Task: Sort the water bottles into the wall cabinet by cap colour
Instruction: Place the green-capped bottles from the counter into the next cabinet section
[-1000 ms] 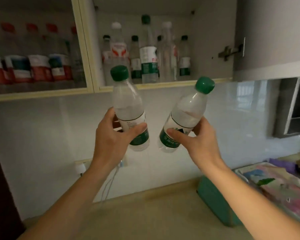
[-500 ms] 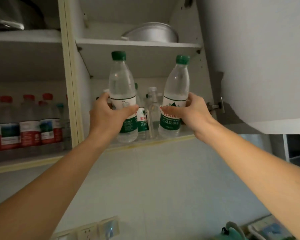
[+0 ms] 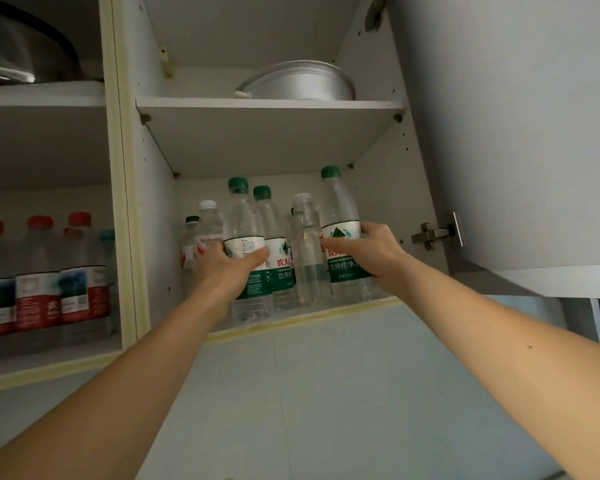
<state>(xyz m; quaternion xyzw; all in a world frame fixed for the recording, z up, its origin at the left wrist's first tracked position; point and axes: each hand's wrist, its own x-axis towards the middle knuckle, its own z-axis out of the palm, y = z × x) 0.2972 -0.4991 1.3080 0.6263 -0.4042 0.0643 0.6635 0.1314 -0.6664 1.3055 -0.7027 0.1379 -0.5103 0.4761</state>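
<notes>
1. The step in hand looks like the placing: both green-capped bottles stand on, or just above, the lower shelf (image 3: pixel 291 315) of the open right-hand compartment of the wall cabinet.
2. The left hand (image 3: pixel 227 268) curls its thumb and fingers round the labelled middle of one clear plastic bottle with a green cap (image 3: pixel 243 237), at the front left of that shelf.
3. The right hand (image 3: pixel 374 251) grips a second clear green-capped bottle (image 3: pixel 340 216) the same way, at the front right.
4. Between them stand another green-capped bottle (image 3: pixel 269 230), a white-capped one (image 3: pixel 208 223) and a clear-topped one (image 3: pixel 303 237); red-capped bottles (image 3: pixel 39 271) fill the left compartment.
5. Next move, as I judge it: settle both bases flat, loosen the fingers and draw back without knocking the neighbours.
6. Half a second ago both bottles were in front of the shelf edge; now they are further in and lower.
</notes>
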